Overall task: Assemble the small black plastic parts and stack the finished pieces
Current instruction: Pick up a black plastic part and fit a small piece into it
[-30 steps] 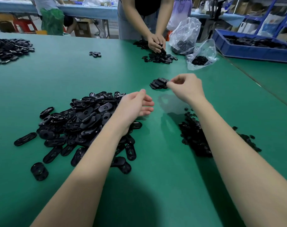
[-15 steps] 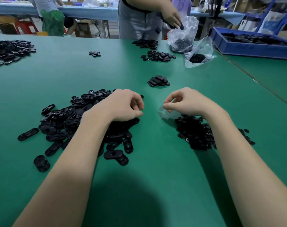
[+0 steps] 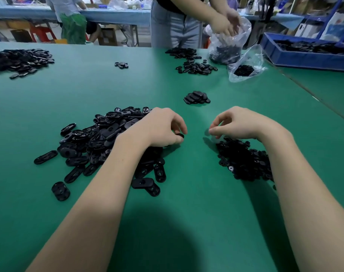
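Hands are low over the green table, both near the middle of the view. The left hand lies at the right edge of a big heap of oval black parts, and its curled fingers hold one black part that shows only a little under the fingertips. The right hand is at the far edge of a smaller heap of tiny black pieces; thumb and first finger are brought together, but I cannot tell if something is between them. Between the two hands is a strip of bare green surface, and it goes on toward the person's body between the forearms. Beyond the hands, well apart from both heaps, sits a small stack of finished pieces, with free table all around it. Farther away a second person stands at the far edge of the table with both hands in a clear plastic bag; another bag lies beside it. A blue tray with black parts stands at the right, behind a seam in the table.
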A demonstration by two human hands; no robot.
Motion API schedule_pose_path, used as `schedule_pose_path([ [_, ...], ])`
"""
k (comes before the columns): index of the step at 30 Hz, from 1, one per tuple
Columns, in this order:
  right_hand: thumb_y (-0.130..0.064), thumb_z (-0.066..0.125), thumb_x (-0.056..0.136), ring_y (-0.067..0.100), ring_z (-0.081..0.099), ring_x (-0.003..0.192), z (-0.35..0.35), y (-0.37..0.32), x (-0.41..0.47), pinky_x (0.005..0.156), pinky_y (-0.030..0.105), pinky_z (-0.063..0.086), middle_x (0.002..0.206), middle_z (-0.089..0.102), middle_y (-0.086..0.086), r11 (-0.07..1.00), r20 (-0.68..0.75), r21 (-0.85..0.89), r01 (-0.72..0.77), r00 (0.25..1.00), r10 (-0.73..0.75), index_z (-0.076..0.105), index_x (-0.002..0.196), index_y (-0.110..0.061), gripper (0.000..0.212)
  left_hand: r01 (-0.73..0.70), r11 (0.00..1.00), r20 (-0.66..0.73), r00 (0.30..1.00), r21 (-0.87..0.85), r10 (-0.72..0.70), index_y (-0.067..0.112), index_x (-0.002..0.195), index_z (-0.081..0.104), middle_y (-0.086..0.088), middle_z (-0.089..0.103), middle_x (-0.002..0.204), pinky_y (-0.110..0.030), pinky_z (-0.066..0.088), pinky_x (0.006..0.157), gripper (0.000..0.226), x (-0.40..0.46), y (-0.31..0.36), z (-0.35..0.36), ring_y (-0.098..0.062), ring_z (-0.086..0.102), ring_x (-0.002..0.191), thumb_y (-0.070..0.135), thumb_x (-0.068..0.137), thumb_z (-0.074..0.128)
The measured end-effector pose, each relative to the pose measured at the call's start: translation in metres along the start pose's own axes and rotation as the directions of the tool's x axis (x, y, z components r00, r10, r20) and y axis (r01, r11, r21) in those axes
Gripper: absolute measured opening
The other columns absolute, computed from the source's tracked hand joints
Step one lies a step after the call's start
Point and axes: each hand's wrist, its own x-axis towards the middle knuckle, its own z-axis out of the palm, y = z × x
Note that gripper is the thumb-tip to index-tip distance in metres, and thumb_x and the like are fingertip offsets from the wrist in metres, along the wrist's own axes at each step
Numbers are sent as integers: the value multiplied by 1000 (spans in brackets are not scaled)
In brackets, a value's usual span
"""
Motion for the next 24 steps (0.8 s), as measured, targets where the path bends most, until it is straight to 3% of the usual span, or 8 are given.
schedule_pose_path([
  [4,-37,79,84,8,66,88,-4,-1,-2,75,27,50,92,75,-11,991,-23,-127,-31,999,29,76,80,-33,6,-21,976,-121,993,-218,-5,30,91,77,16,71,82,1,38,61,10,3,5,12,3,61,62,25,81,79],
  [8,-40,83,78,11,67,89,-7,-3,-4,75,30,54,92,74,-12,980,-7,-185,-75,997,76,77,78,-35,8,21,875,-174,977,-484,-120,25,89,76,11,75,88,-14,52,73,12,5,3,21,-3,69,74,18,80,80],
  [11,-41,85,75,15,69,90,-4,-3,-4,87,37,59,95,74,-10,968,1,-226,-106,994,109,77,77,-36,9,76,753,-135,967,-654,-215,20,89,75,8,75,83,-29,56,81,16,6,2,25,-9,68,71,5,82,76],
  [15,-36,84,74,15,69,91,3,-1,-2,87,37,60,93,75,-9,971,-7,-213,-108,994,109,76,73,-36,7,116,634,-62,966,-765,-251,13,88,71,-2,73,81,-39,59,86,28,6,0,30,-17,69,64,-13,83,64],
  [19,-33,80,72,14,70,88,5,1,0,81,35,61,89,75,-12,977,-13,-181,-110,994,109,76,70,-38,6,126,599,-41,965,-790,-258,15,92,73,-11,72,95,-27,61,79,34,6,1,31,-17,67,74,-16,82,64],
  [21,-34,78,74,15,70,88,6,3,2,83,35,61,89,75,-12,981,-20,-166,-102,995,100,76,71,-37,5,124,644,-62,964,-755,-258,19,93,74,-5,71,91,-17,54,75,35,6,1,31,-11,63,78,-12,81,67],
  [24,-37,74,81,17,70,91,7,5,4,87,37,60,92,74,-11,986,-54,-144,-81,996,74,76,75,-37,6,144,654,-58,959,-742,-277,18,90,74,-6,70,85,-16,50,69,31,6,1,31,-9,64,68,-12,81,68],
])
